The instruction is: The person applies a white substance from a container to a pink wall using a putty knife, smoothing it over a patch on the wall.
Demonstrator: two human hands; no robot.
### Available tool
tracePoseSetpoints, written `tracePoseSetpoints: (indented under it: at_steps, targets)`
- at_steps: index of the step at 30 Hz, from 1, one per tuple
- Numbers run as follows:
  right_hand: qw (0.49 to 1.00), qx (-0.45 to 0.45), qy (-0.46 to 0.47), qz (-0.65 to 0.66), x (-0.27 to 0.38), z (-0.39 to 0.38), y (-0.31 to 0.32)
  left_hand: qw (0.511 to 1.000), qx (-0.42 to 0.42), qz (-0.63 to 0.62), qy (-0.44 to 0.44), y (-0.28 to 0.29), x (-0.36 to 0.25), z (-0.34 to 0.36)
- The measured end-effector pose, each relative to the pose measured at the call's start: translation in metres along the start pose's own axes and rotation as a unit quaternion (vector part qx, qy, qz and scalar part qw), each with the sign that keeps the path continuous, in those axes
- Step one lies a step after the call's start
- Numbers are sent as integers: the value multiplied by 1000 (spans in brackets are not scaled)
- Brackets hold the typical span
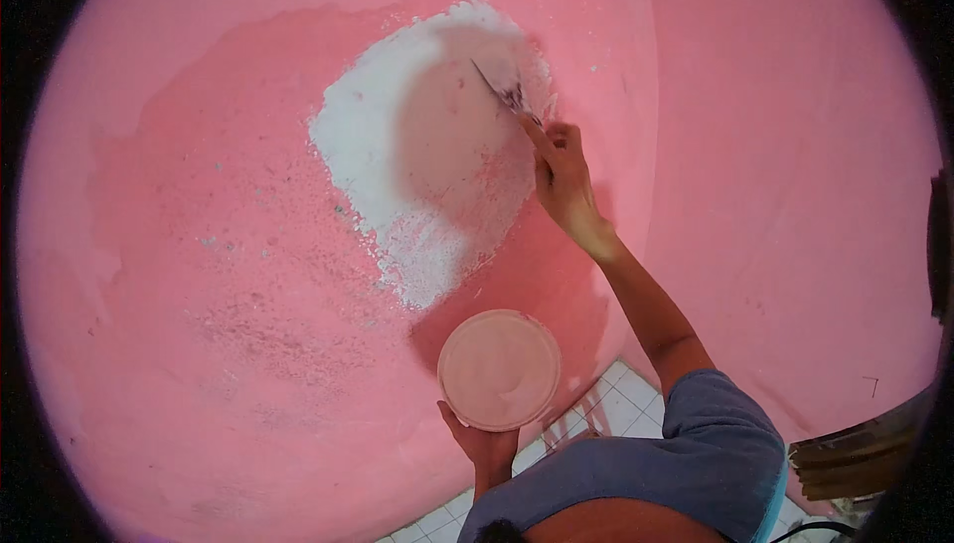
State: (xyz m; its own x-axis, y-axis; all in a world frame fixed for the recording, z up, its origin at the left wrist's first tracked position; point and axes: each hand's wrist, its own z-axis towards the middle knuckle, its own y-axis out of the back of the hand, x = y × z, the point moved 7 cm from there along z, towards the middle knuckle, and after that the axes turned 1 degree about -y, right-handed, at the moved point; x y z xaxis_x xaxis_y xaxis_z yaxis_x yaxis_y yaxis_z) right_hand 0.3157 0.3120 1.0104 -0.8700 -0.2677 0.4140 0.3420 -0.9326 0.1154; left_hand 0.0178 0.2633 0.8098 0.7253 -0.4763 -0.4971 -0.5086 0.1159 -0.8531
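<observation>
Patch (427, 155), white and ragged-edged, is seen in the head view between 11 and 12 o'clock, on a pink wall (209, 126). Step in hand, as judged: the patch is being spread or smoothed with a scraper (512, 98), held near 12 o'clock at its upper right. Whether the full blade edge is pressed to the wall cannot be told. For the next move, a shallow blade angle and even pressure seem to be called for; the thin, speckled lower end seems to need more cover.

Right hand (566, 175), toward 2 o'clock: closed around the scraper's handle, which is mostly hidden; index finger is laid forward toward the blade.

Left hand (482, 439), 6 o'clock: curled at the lower rim of a round pan (499, 369), possibly a lid; thumb is seen at the rim's lower left, the other fingers are hidden. The pan's face is shaded; how much is loaded on it cannot be told. White floor tiles (618, 409) are seen near 5 o'clock.
</observation>
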Motion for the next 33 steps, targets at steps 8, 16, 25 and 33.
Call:
tracePoseSetpoints:
  at_steps: [8, 16, 25, 33]
  targets:
    - [999, 12, -44, -3, -12, -87, 13, 996, 12, -90, -11, 9, -8, -2]
    - [999, -34, -24, 29, 42, 5, 0, 939, 191, -280, 57, -13, -4, -10]
    - [997, 52, -51, 18, 69, -64, -33, 964, 176, -197, 4, 9, -18, -12]
    - [998, -23, -44, 29, 75, -7, -16, 995, 9, -91, 26, 10, -23, -10]
